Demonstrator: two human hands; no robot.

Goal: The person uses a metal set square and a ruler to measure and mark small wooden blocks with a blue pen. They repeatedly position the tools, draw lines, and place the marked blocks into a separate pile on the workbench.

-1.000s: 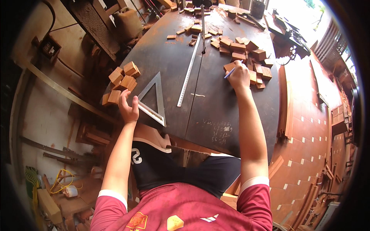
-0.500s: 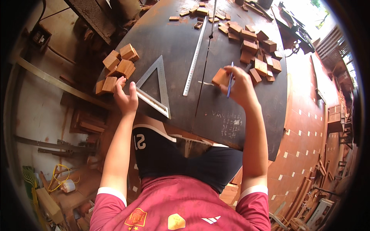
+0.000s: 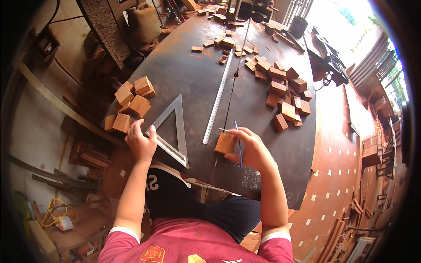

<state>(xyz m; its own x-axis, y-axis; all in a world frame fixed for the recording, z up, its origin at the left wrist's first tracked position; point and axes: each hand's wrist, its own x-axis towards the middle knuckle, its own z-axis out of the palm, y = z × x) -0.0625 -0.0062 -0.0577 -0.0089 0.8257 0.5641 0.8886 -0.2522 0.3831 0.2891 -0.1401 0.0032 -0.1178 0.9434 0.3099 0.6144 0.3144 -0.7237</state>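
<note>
My right hand [image 3: 254,149] grips a squared wooden block [image 3: 225,143] at its right edge, with the thumb near and the forefinger far. A blue pen [image 3: 239,147] is also in that hand, standing out past the fingers. The block is over the long seam of the dark table, beside the near end of a steel ruler [image 3: 218,97]. My left hand [image 3: 142,142] has thumb and forefinger apart, its thumb by the corner of a metal set square [image 3: 180,131]. Just beyond its fingertips sits a small pile of wooden blocks [image 3: 139,106]; whether they touch is unclear.
A larger heap of wooden blocks [image 3: 288,110] covers the right side of the dark tabletop [image 3: 184,79]. Small offcuts [image 3: 228,43] and sawdust lie toward the far end. Chalk writing [image 3: 250,179] marks the near edge. A metal can [image 3: 298,26] stands far right.
My right hand has brought the block and pen left and nearer, from right of the seam onto it. The view has tilted up, showing more of the table's far end. My left hand stays by the set square.
</note>
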